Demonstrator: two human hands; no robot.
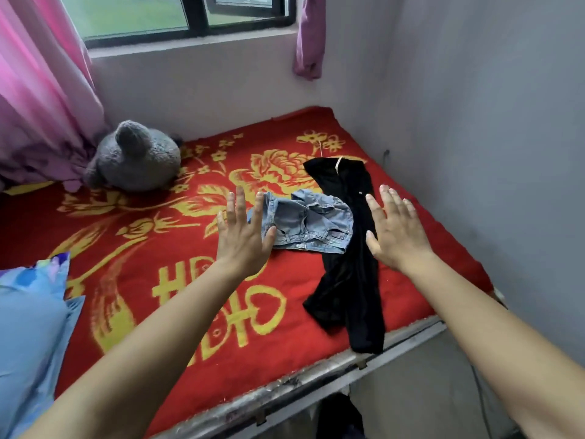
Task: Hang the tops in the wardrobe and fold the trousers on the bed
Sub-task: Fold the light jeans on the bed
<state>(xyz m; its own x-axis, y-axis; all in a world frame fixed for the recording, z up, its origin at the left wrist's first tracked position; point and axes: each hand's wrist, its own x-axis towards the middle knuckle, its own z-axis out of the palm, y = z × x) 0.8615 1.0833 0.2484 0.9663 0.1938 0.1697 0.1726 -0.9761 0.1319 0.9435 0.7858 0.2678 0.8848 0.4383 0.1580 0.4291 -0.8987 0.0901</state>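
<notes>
A crumpled pair of light blue denim shorts (311,224) lies on the red and gold bed cover (158,248). Long black trousers (348,267) stretch beside and partly under them, from the far right of the bed down to its front edge. My left hand (242,234) hovers with straight spread fingers just left of the denim shorts. Over the right side of the black trousers is my right hand (394,231), also flat and spread. Neither hand holds anything. No wardrobe or tops show.
A grey plush toy (136,156) sits at the back left by a pink curtain (41,99). A blue pillow (28,337) lies at the near left. The wall (490,122) runs along the bed's right side. The metal bed frame (316,378) edges the front.
</notes>
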